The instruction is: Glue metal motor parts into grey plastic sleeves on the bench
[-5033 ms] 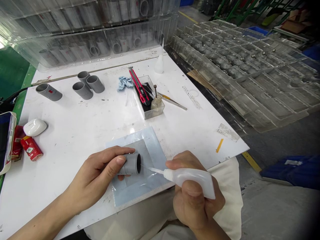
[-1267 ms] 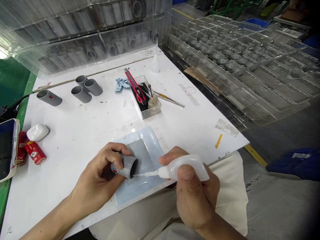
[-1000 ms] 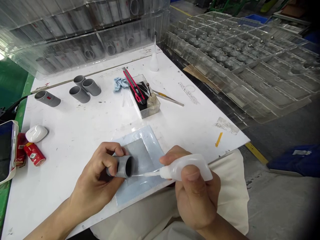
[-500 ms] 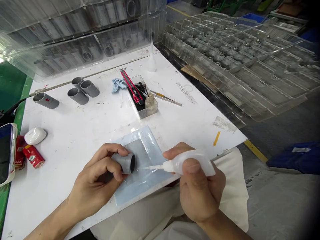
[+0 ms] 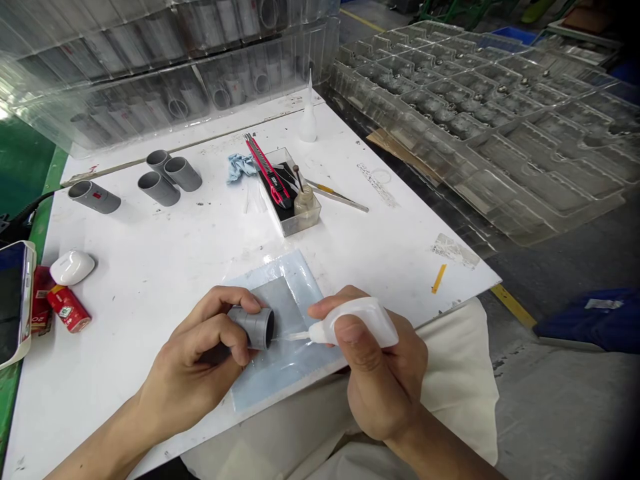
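Since you're holding both, alignment's everything

Your left hand (image 5: 197, 367)'s gripping the gray tube (image 5: 256, 327) above the blue mat (image 5: 283, 383), mouth (image 5: 271, 330) facing your right hand (image 5: 383, 367), which is wrapped around the white squeeze bottle (image 5: 369, 320). Its nozzle (image 5: 300, 336) points left at that opening, long axes roughly lined up; can't tell if they touch.

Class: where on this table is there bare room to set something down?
Tabletop lies bare between the white case and the blue sheet, and between the tweezers and the yellow strip. Crowded: around the clear box, and by the blue sheet, where the left hand holds a grey tube and the right hand a white bottle.
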Available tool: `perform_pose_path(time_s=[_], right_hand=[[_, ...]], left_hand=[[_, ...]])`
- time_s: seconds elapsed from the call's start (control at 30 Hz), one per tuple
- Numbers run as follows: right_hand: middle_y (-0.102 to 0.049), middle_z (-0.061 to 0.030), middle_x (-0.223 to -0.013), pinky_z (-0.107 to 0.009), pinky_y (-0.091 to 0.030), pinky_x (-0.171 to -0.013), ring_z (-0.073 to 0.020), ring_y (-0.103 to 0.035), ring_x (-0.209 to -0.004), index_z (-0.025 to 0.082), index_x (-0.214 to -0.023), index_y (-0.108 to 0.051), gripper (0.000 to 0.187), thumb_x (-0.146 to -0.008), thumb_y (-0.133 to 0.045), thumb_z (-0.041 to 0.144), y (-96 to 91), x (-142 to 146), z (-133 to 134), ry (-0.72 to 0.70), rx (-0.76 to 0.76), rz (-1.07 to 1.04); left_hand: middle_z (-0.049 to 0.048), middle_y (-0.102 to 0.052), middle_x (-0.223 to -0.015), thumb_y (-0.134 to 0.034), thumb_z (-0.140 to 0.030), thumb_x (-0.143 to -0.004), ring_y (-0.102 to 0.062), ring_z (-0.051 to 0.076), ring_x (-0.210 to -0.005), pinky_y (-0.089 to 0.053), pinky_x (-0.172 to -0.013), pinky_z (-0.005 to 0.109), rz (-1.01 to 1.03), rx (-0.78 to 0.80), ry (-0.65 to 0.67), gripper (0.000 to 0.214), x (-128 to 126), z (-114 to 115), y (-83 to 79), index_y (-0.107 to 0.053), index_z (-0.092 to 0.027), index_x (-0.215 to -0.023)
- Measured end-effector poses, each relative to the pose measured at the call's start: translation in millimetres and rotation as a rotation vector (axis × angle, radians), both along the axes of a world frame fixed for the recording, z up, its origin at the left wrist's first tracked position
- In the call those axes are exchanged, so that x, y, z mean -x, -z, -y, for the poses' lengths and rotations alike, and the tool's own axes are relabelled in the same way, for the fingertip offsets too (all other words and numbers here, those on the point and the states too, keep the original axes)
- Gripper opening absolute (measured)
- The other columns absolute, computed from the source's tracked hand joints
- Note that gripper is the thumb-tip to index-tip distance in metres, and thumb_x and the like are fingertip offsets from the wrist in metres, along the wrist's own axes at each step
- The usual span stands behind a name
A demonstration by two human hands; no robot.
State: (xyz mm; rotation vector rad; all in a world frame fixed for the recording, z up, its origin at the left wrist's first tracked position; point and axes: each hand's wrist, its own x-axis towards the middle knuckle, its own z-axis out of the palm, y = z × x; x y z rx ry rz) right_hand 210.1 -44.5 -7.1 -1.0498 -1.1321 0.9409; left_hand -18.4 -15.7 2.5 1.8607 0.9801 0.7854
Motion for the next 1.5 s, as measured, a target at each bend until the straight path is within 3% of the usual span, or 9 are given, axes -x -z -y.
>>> perform_pose_path(time_s=[0.57,0.77,1.0,1.23,1.5], right_hand=[[-0.074,-0.0006,-0.088,-0.029,-0.051,-0.065,-0.0153,-0.066,-0.077,0.026,-0.097,-0.081,0.018,-0.103,-0.066,0.032,1.3,-0.2,2.3,0.062,0.042,-0.003],[-0.078,-0.0029,-0.092,-0.029,-0.049,-0.061,-0.0167,-0.066,-0.076,0.027,-0.1,-0.084,0.02,-0.103,-0.066,0.037,4.9,-0.7,3.2,0.072,0.088,-0.119],[-0.079,-0.003,-0.09,-0.03,-0.054,-0.068,-0.0163,-0.066,-0.074,0.025,-0.092,-0.084,0.034,-0.106,-0.059,0.044,-3.1,-3.8,3.6,0.165,0.061,-0.185],[-0.072,-0.0032,-0.077,-0.032,-0.046,-0.055,-0.0165,-0.06,-0.06,0.023,-0.099,-0.082,0.029,-0.104,-0.062,0.042,0.1,-0.5,8.7,0.08,0.093,-0.184],[-0.063,0.0005,-0.063,-0.03,-0.043,-0.053,-0.0149,-0.054,-0.055,0.025,-0.098,-0.082,0.029,-0.103,-0.063,0.046,-0.5,-2.2,6.3,0.018,0.162,-0.193]], left_hand=[[0.002,-0.055,-0.126,-0.062,0.004,-0.096,-0.066,0.018,-0.118,-0.058,-0.091,0.026,0.003,0.018,-0.017,0.032,0.3,0.8,0.4,-0.06,-0.025,-0.083],[0.0012,-0.057,-0.128,-0.062,0.004,-0.096,-0.064,0.017,-0.115,-0.055,-0.08,0.024,-0.014,0.015,-0.028,0.032,-0.1,1.2,-2.3,-0.059,-0.026,-0.084],[0.0054,-0.064,-0.136,-0.073,-0.005,-0.097,-0.06,0.02,-0.124,-0.056,-0.084,0.024,0.139,0.136,-0.074,0.034,1.4,0.3,5.6,-0.06,-0.031,-0.115],[0.0052,-0.065,-0.135,-0.074,-0.008,-0.097,-0.061,0.022,-0.123,-0.058,-0.09,0.028,0.171,0.196,-0.111,0.032,0.7,2.0,4.7,-0.062,-0.031,-0.114],[0.0047,-0.065,-0.134,-0.074,-0.008,-0.097,-0.061,0.019,-0.124,-0.057,-0.093,0.023,0.172,0.182,-0.083,0.031,2.4,2.2,4.3,-0.062,-0.031,-0.114]])
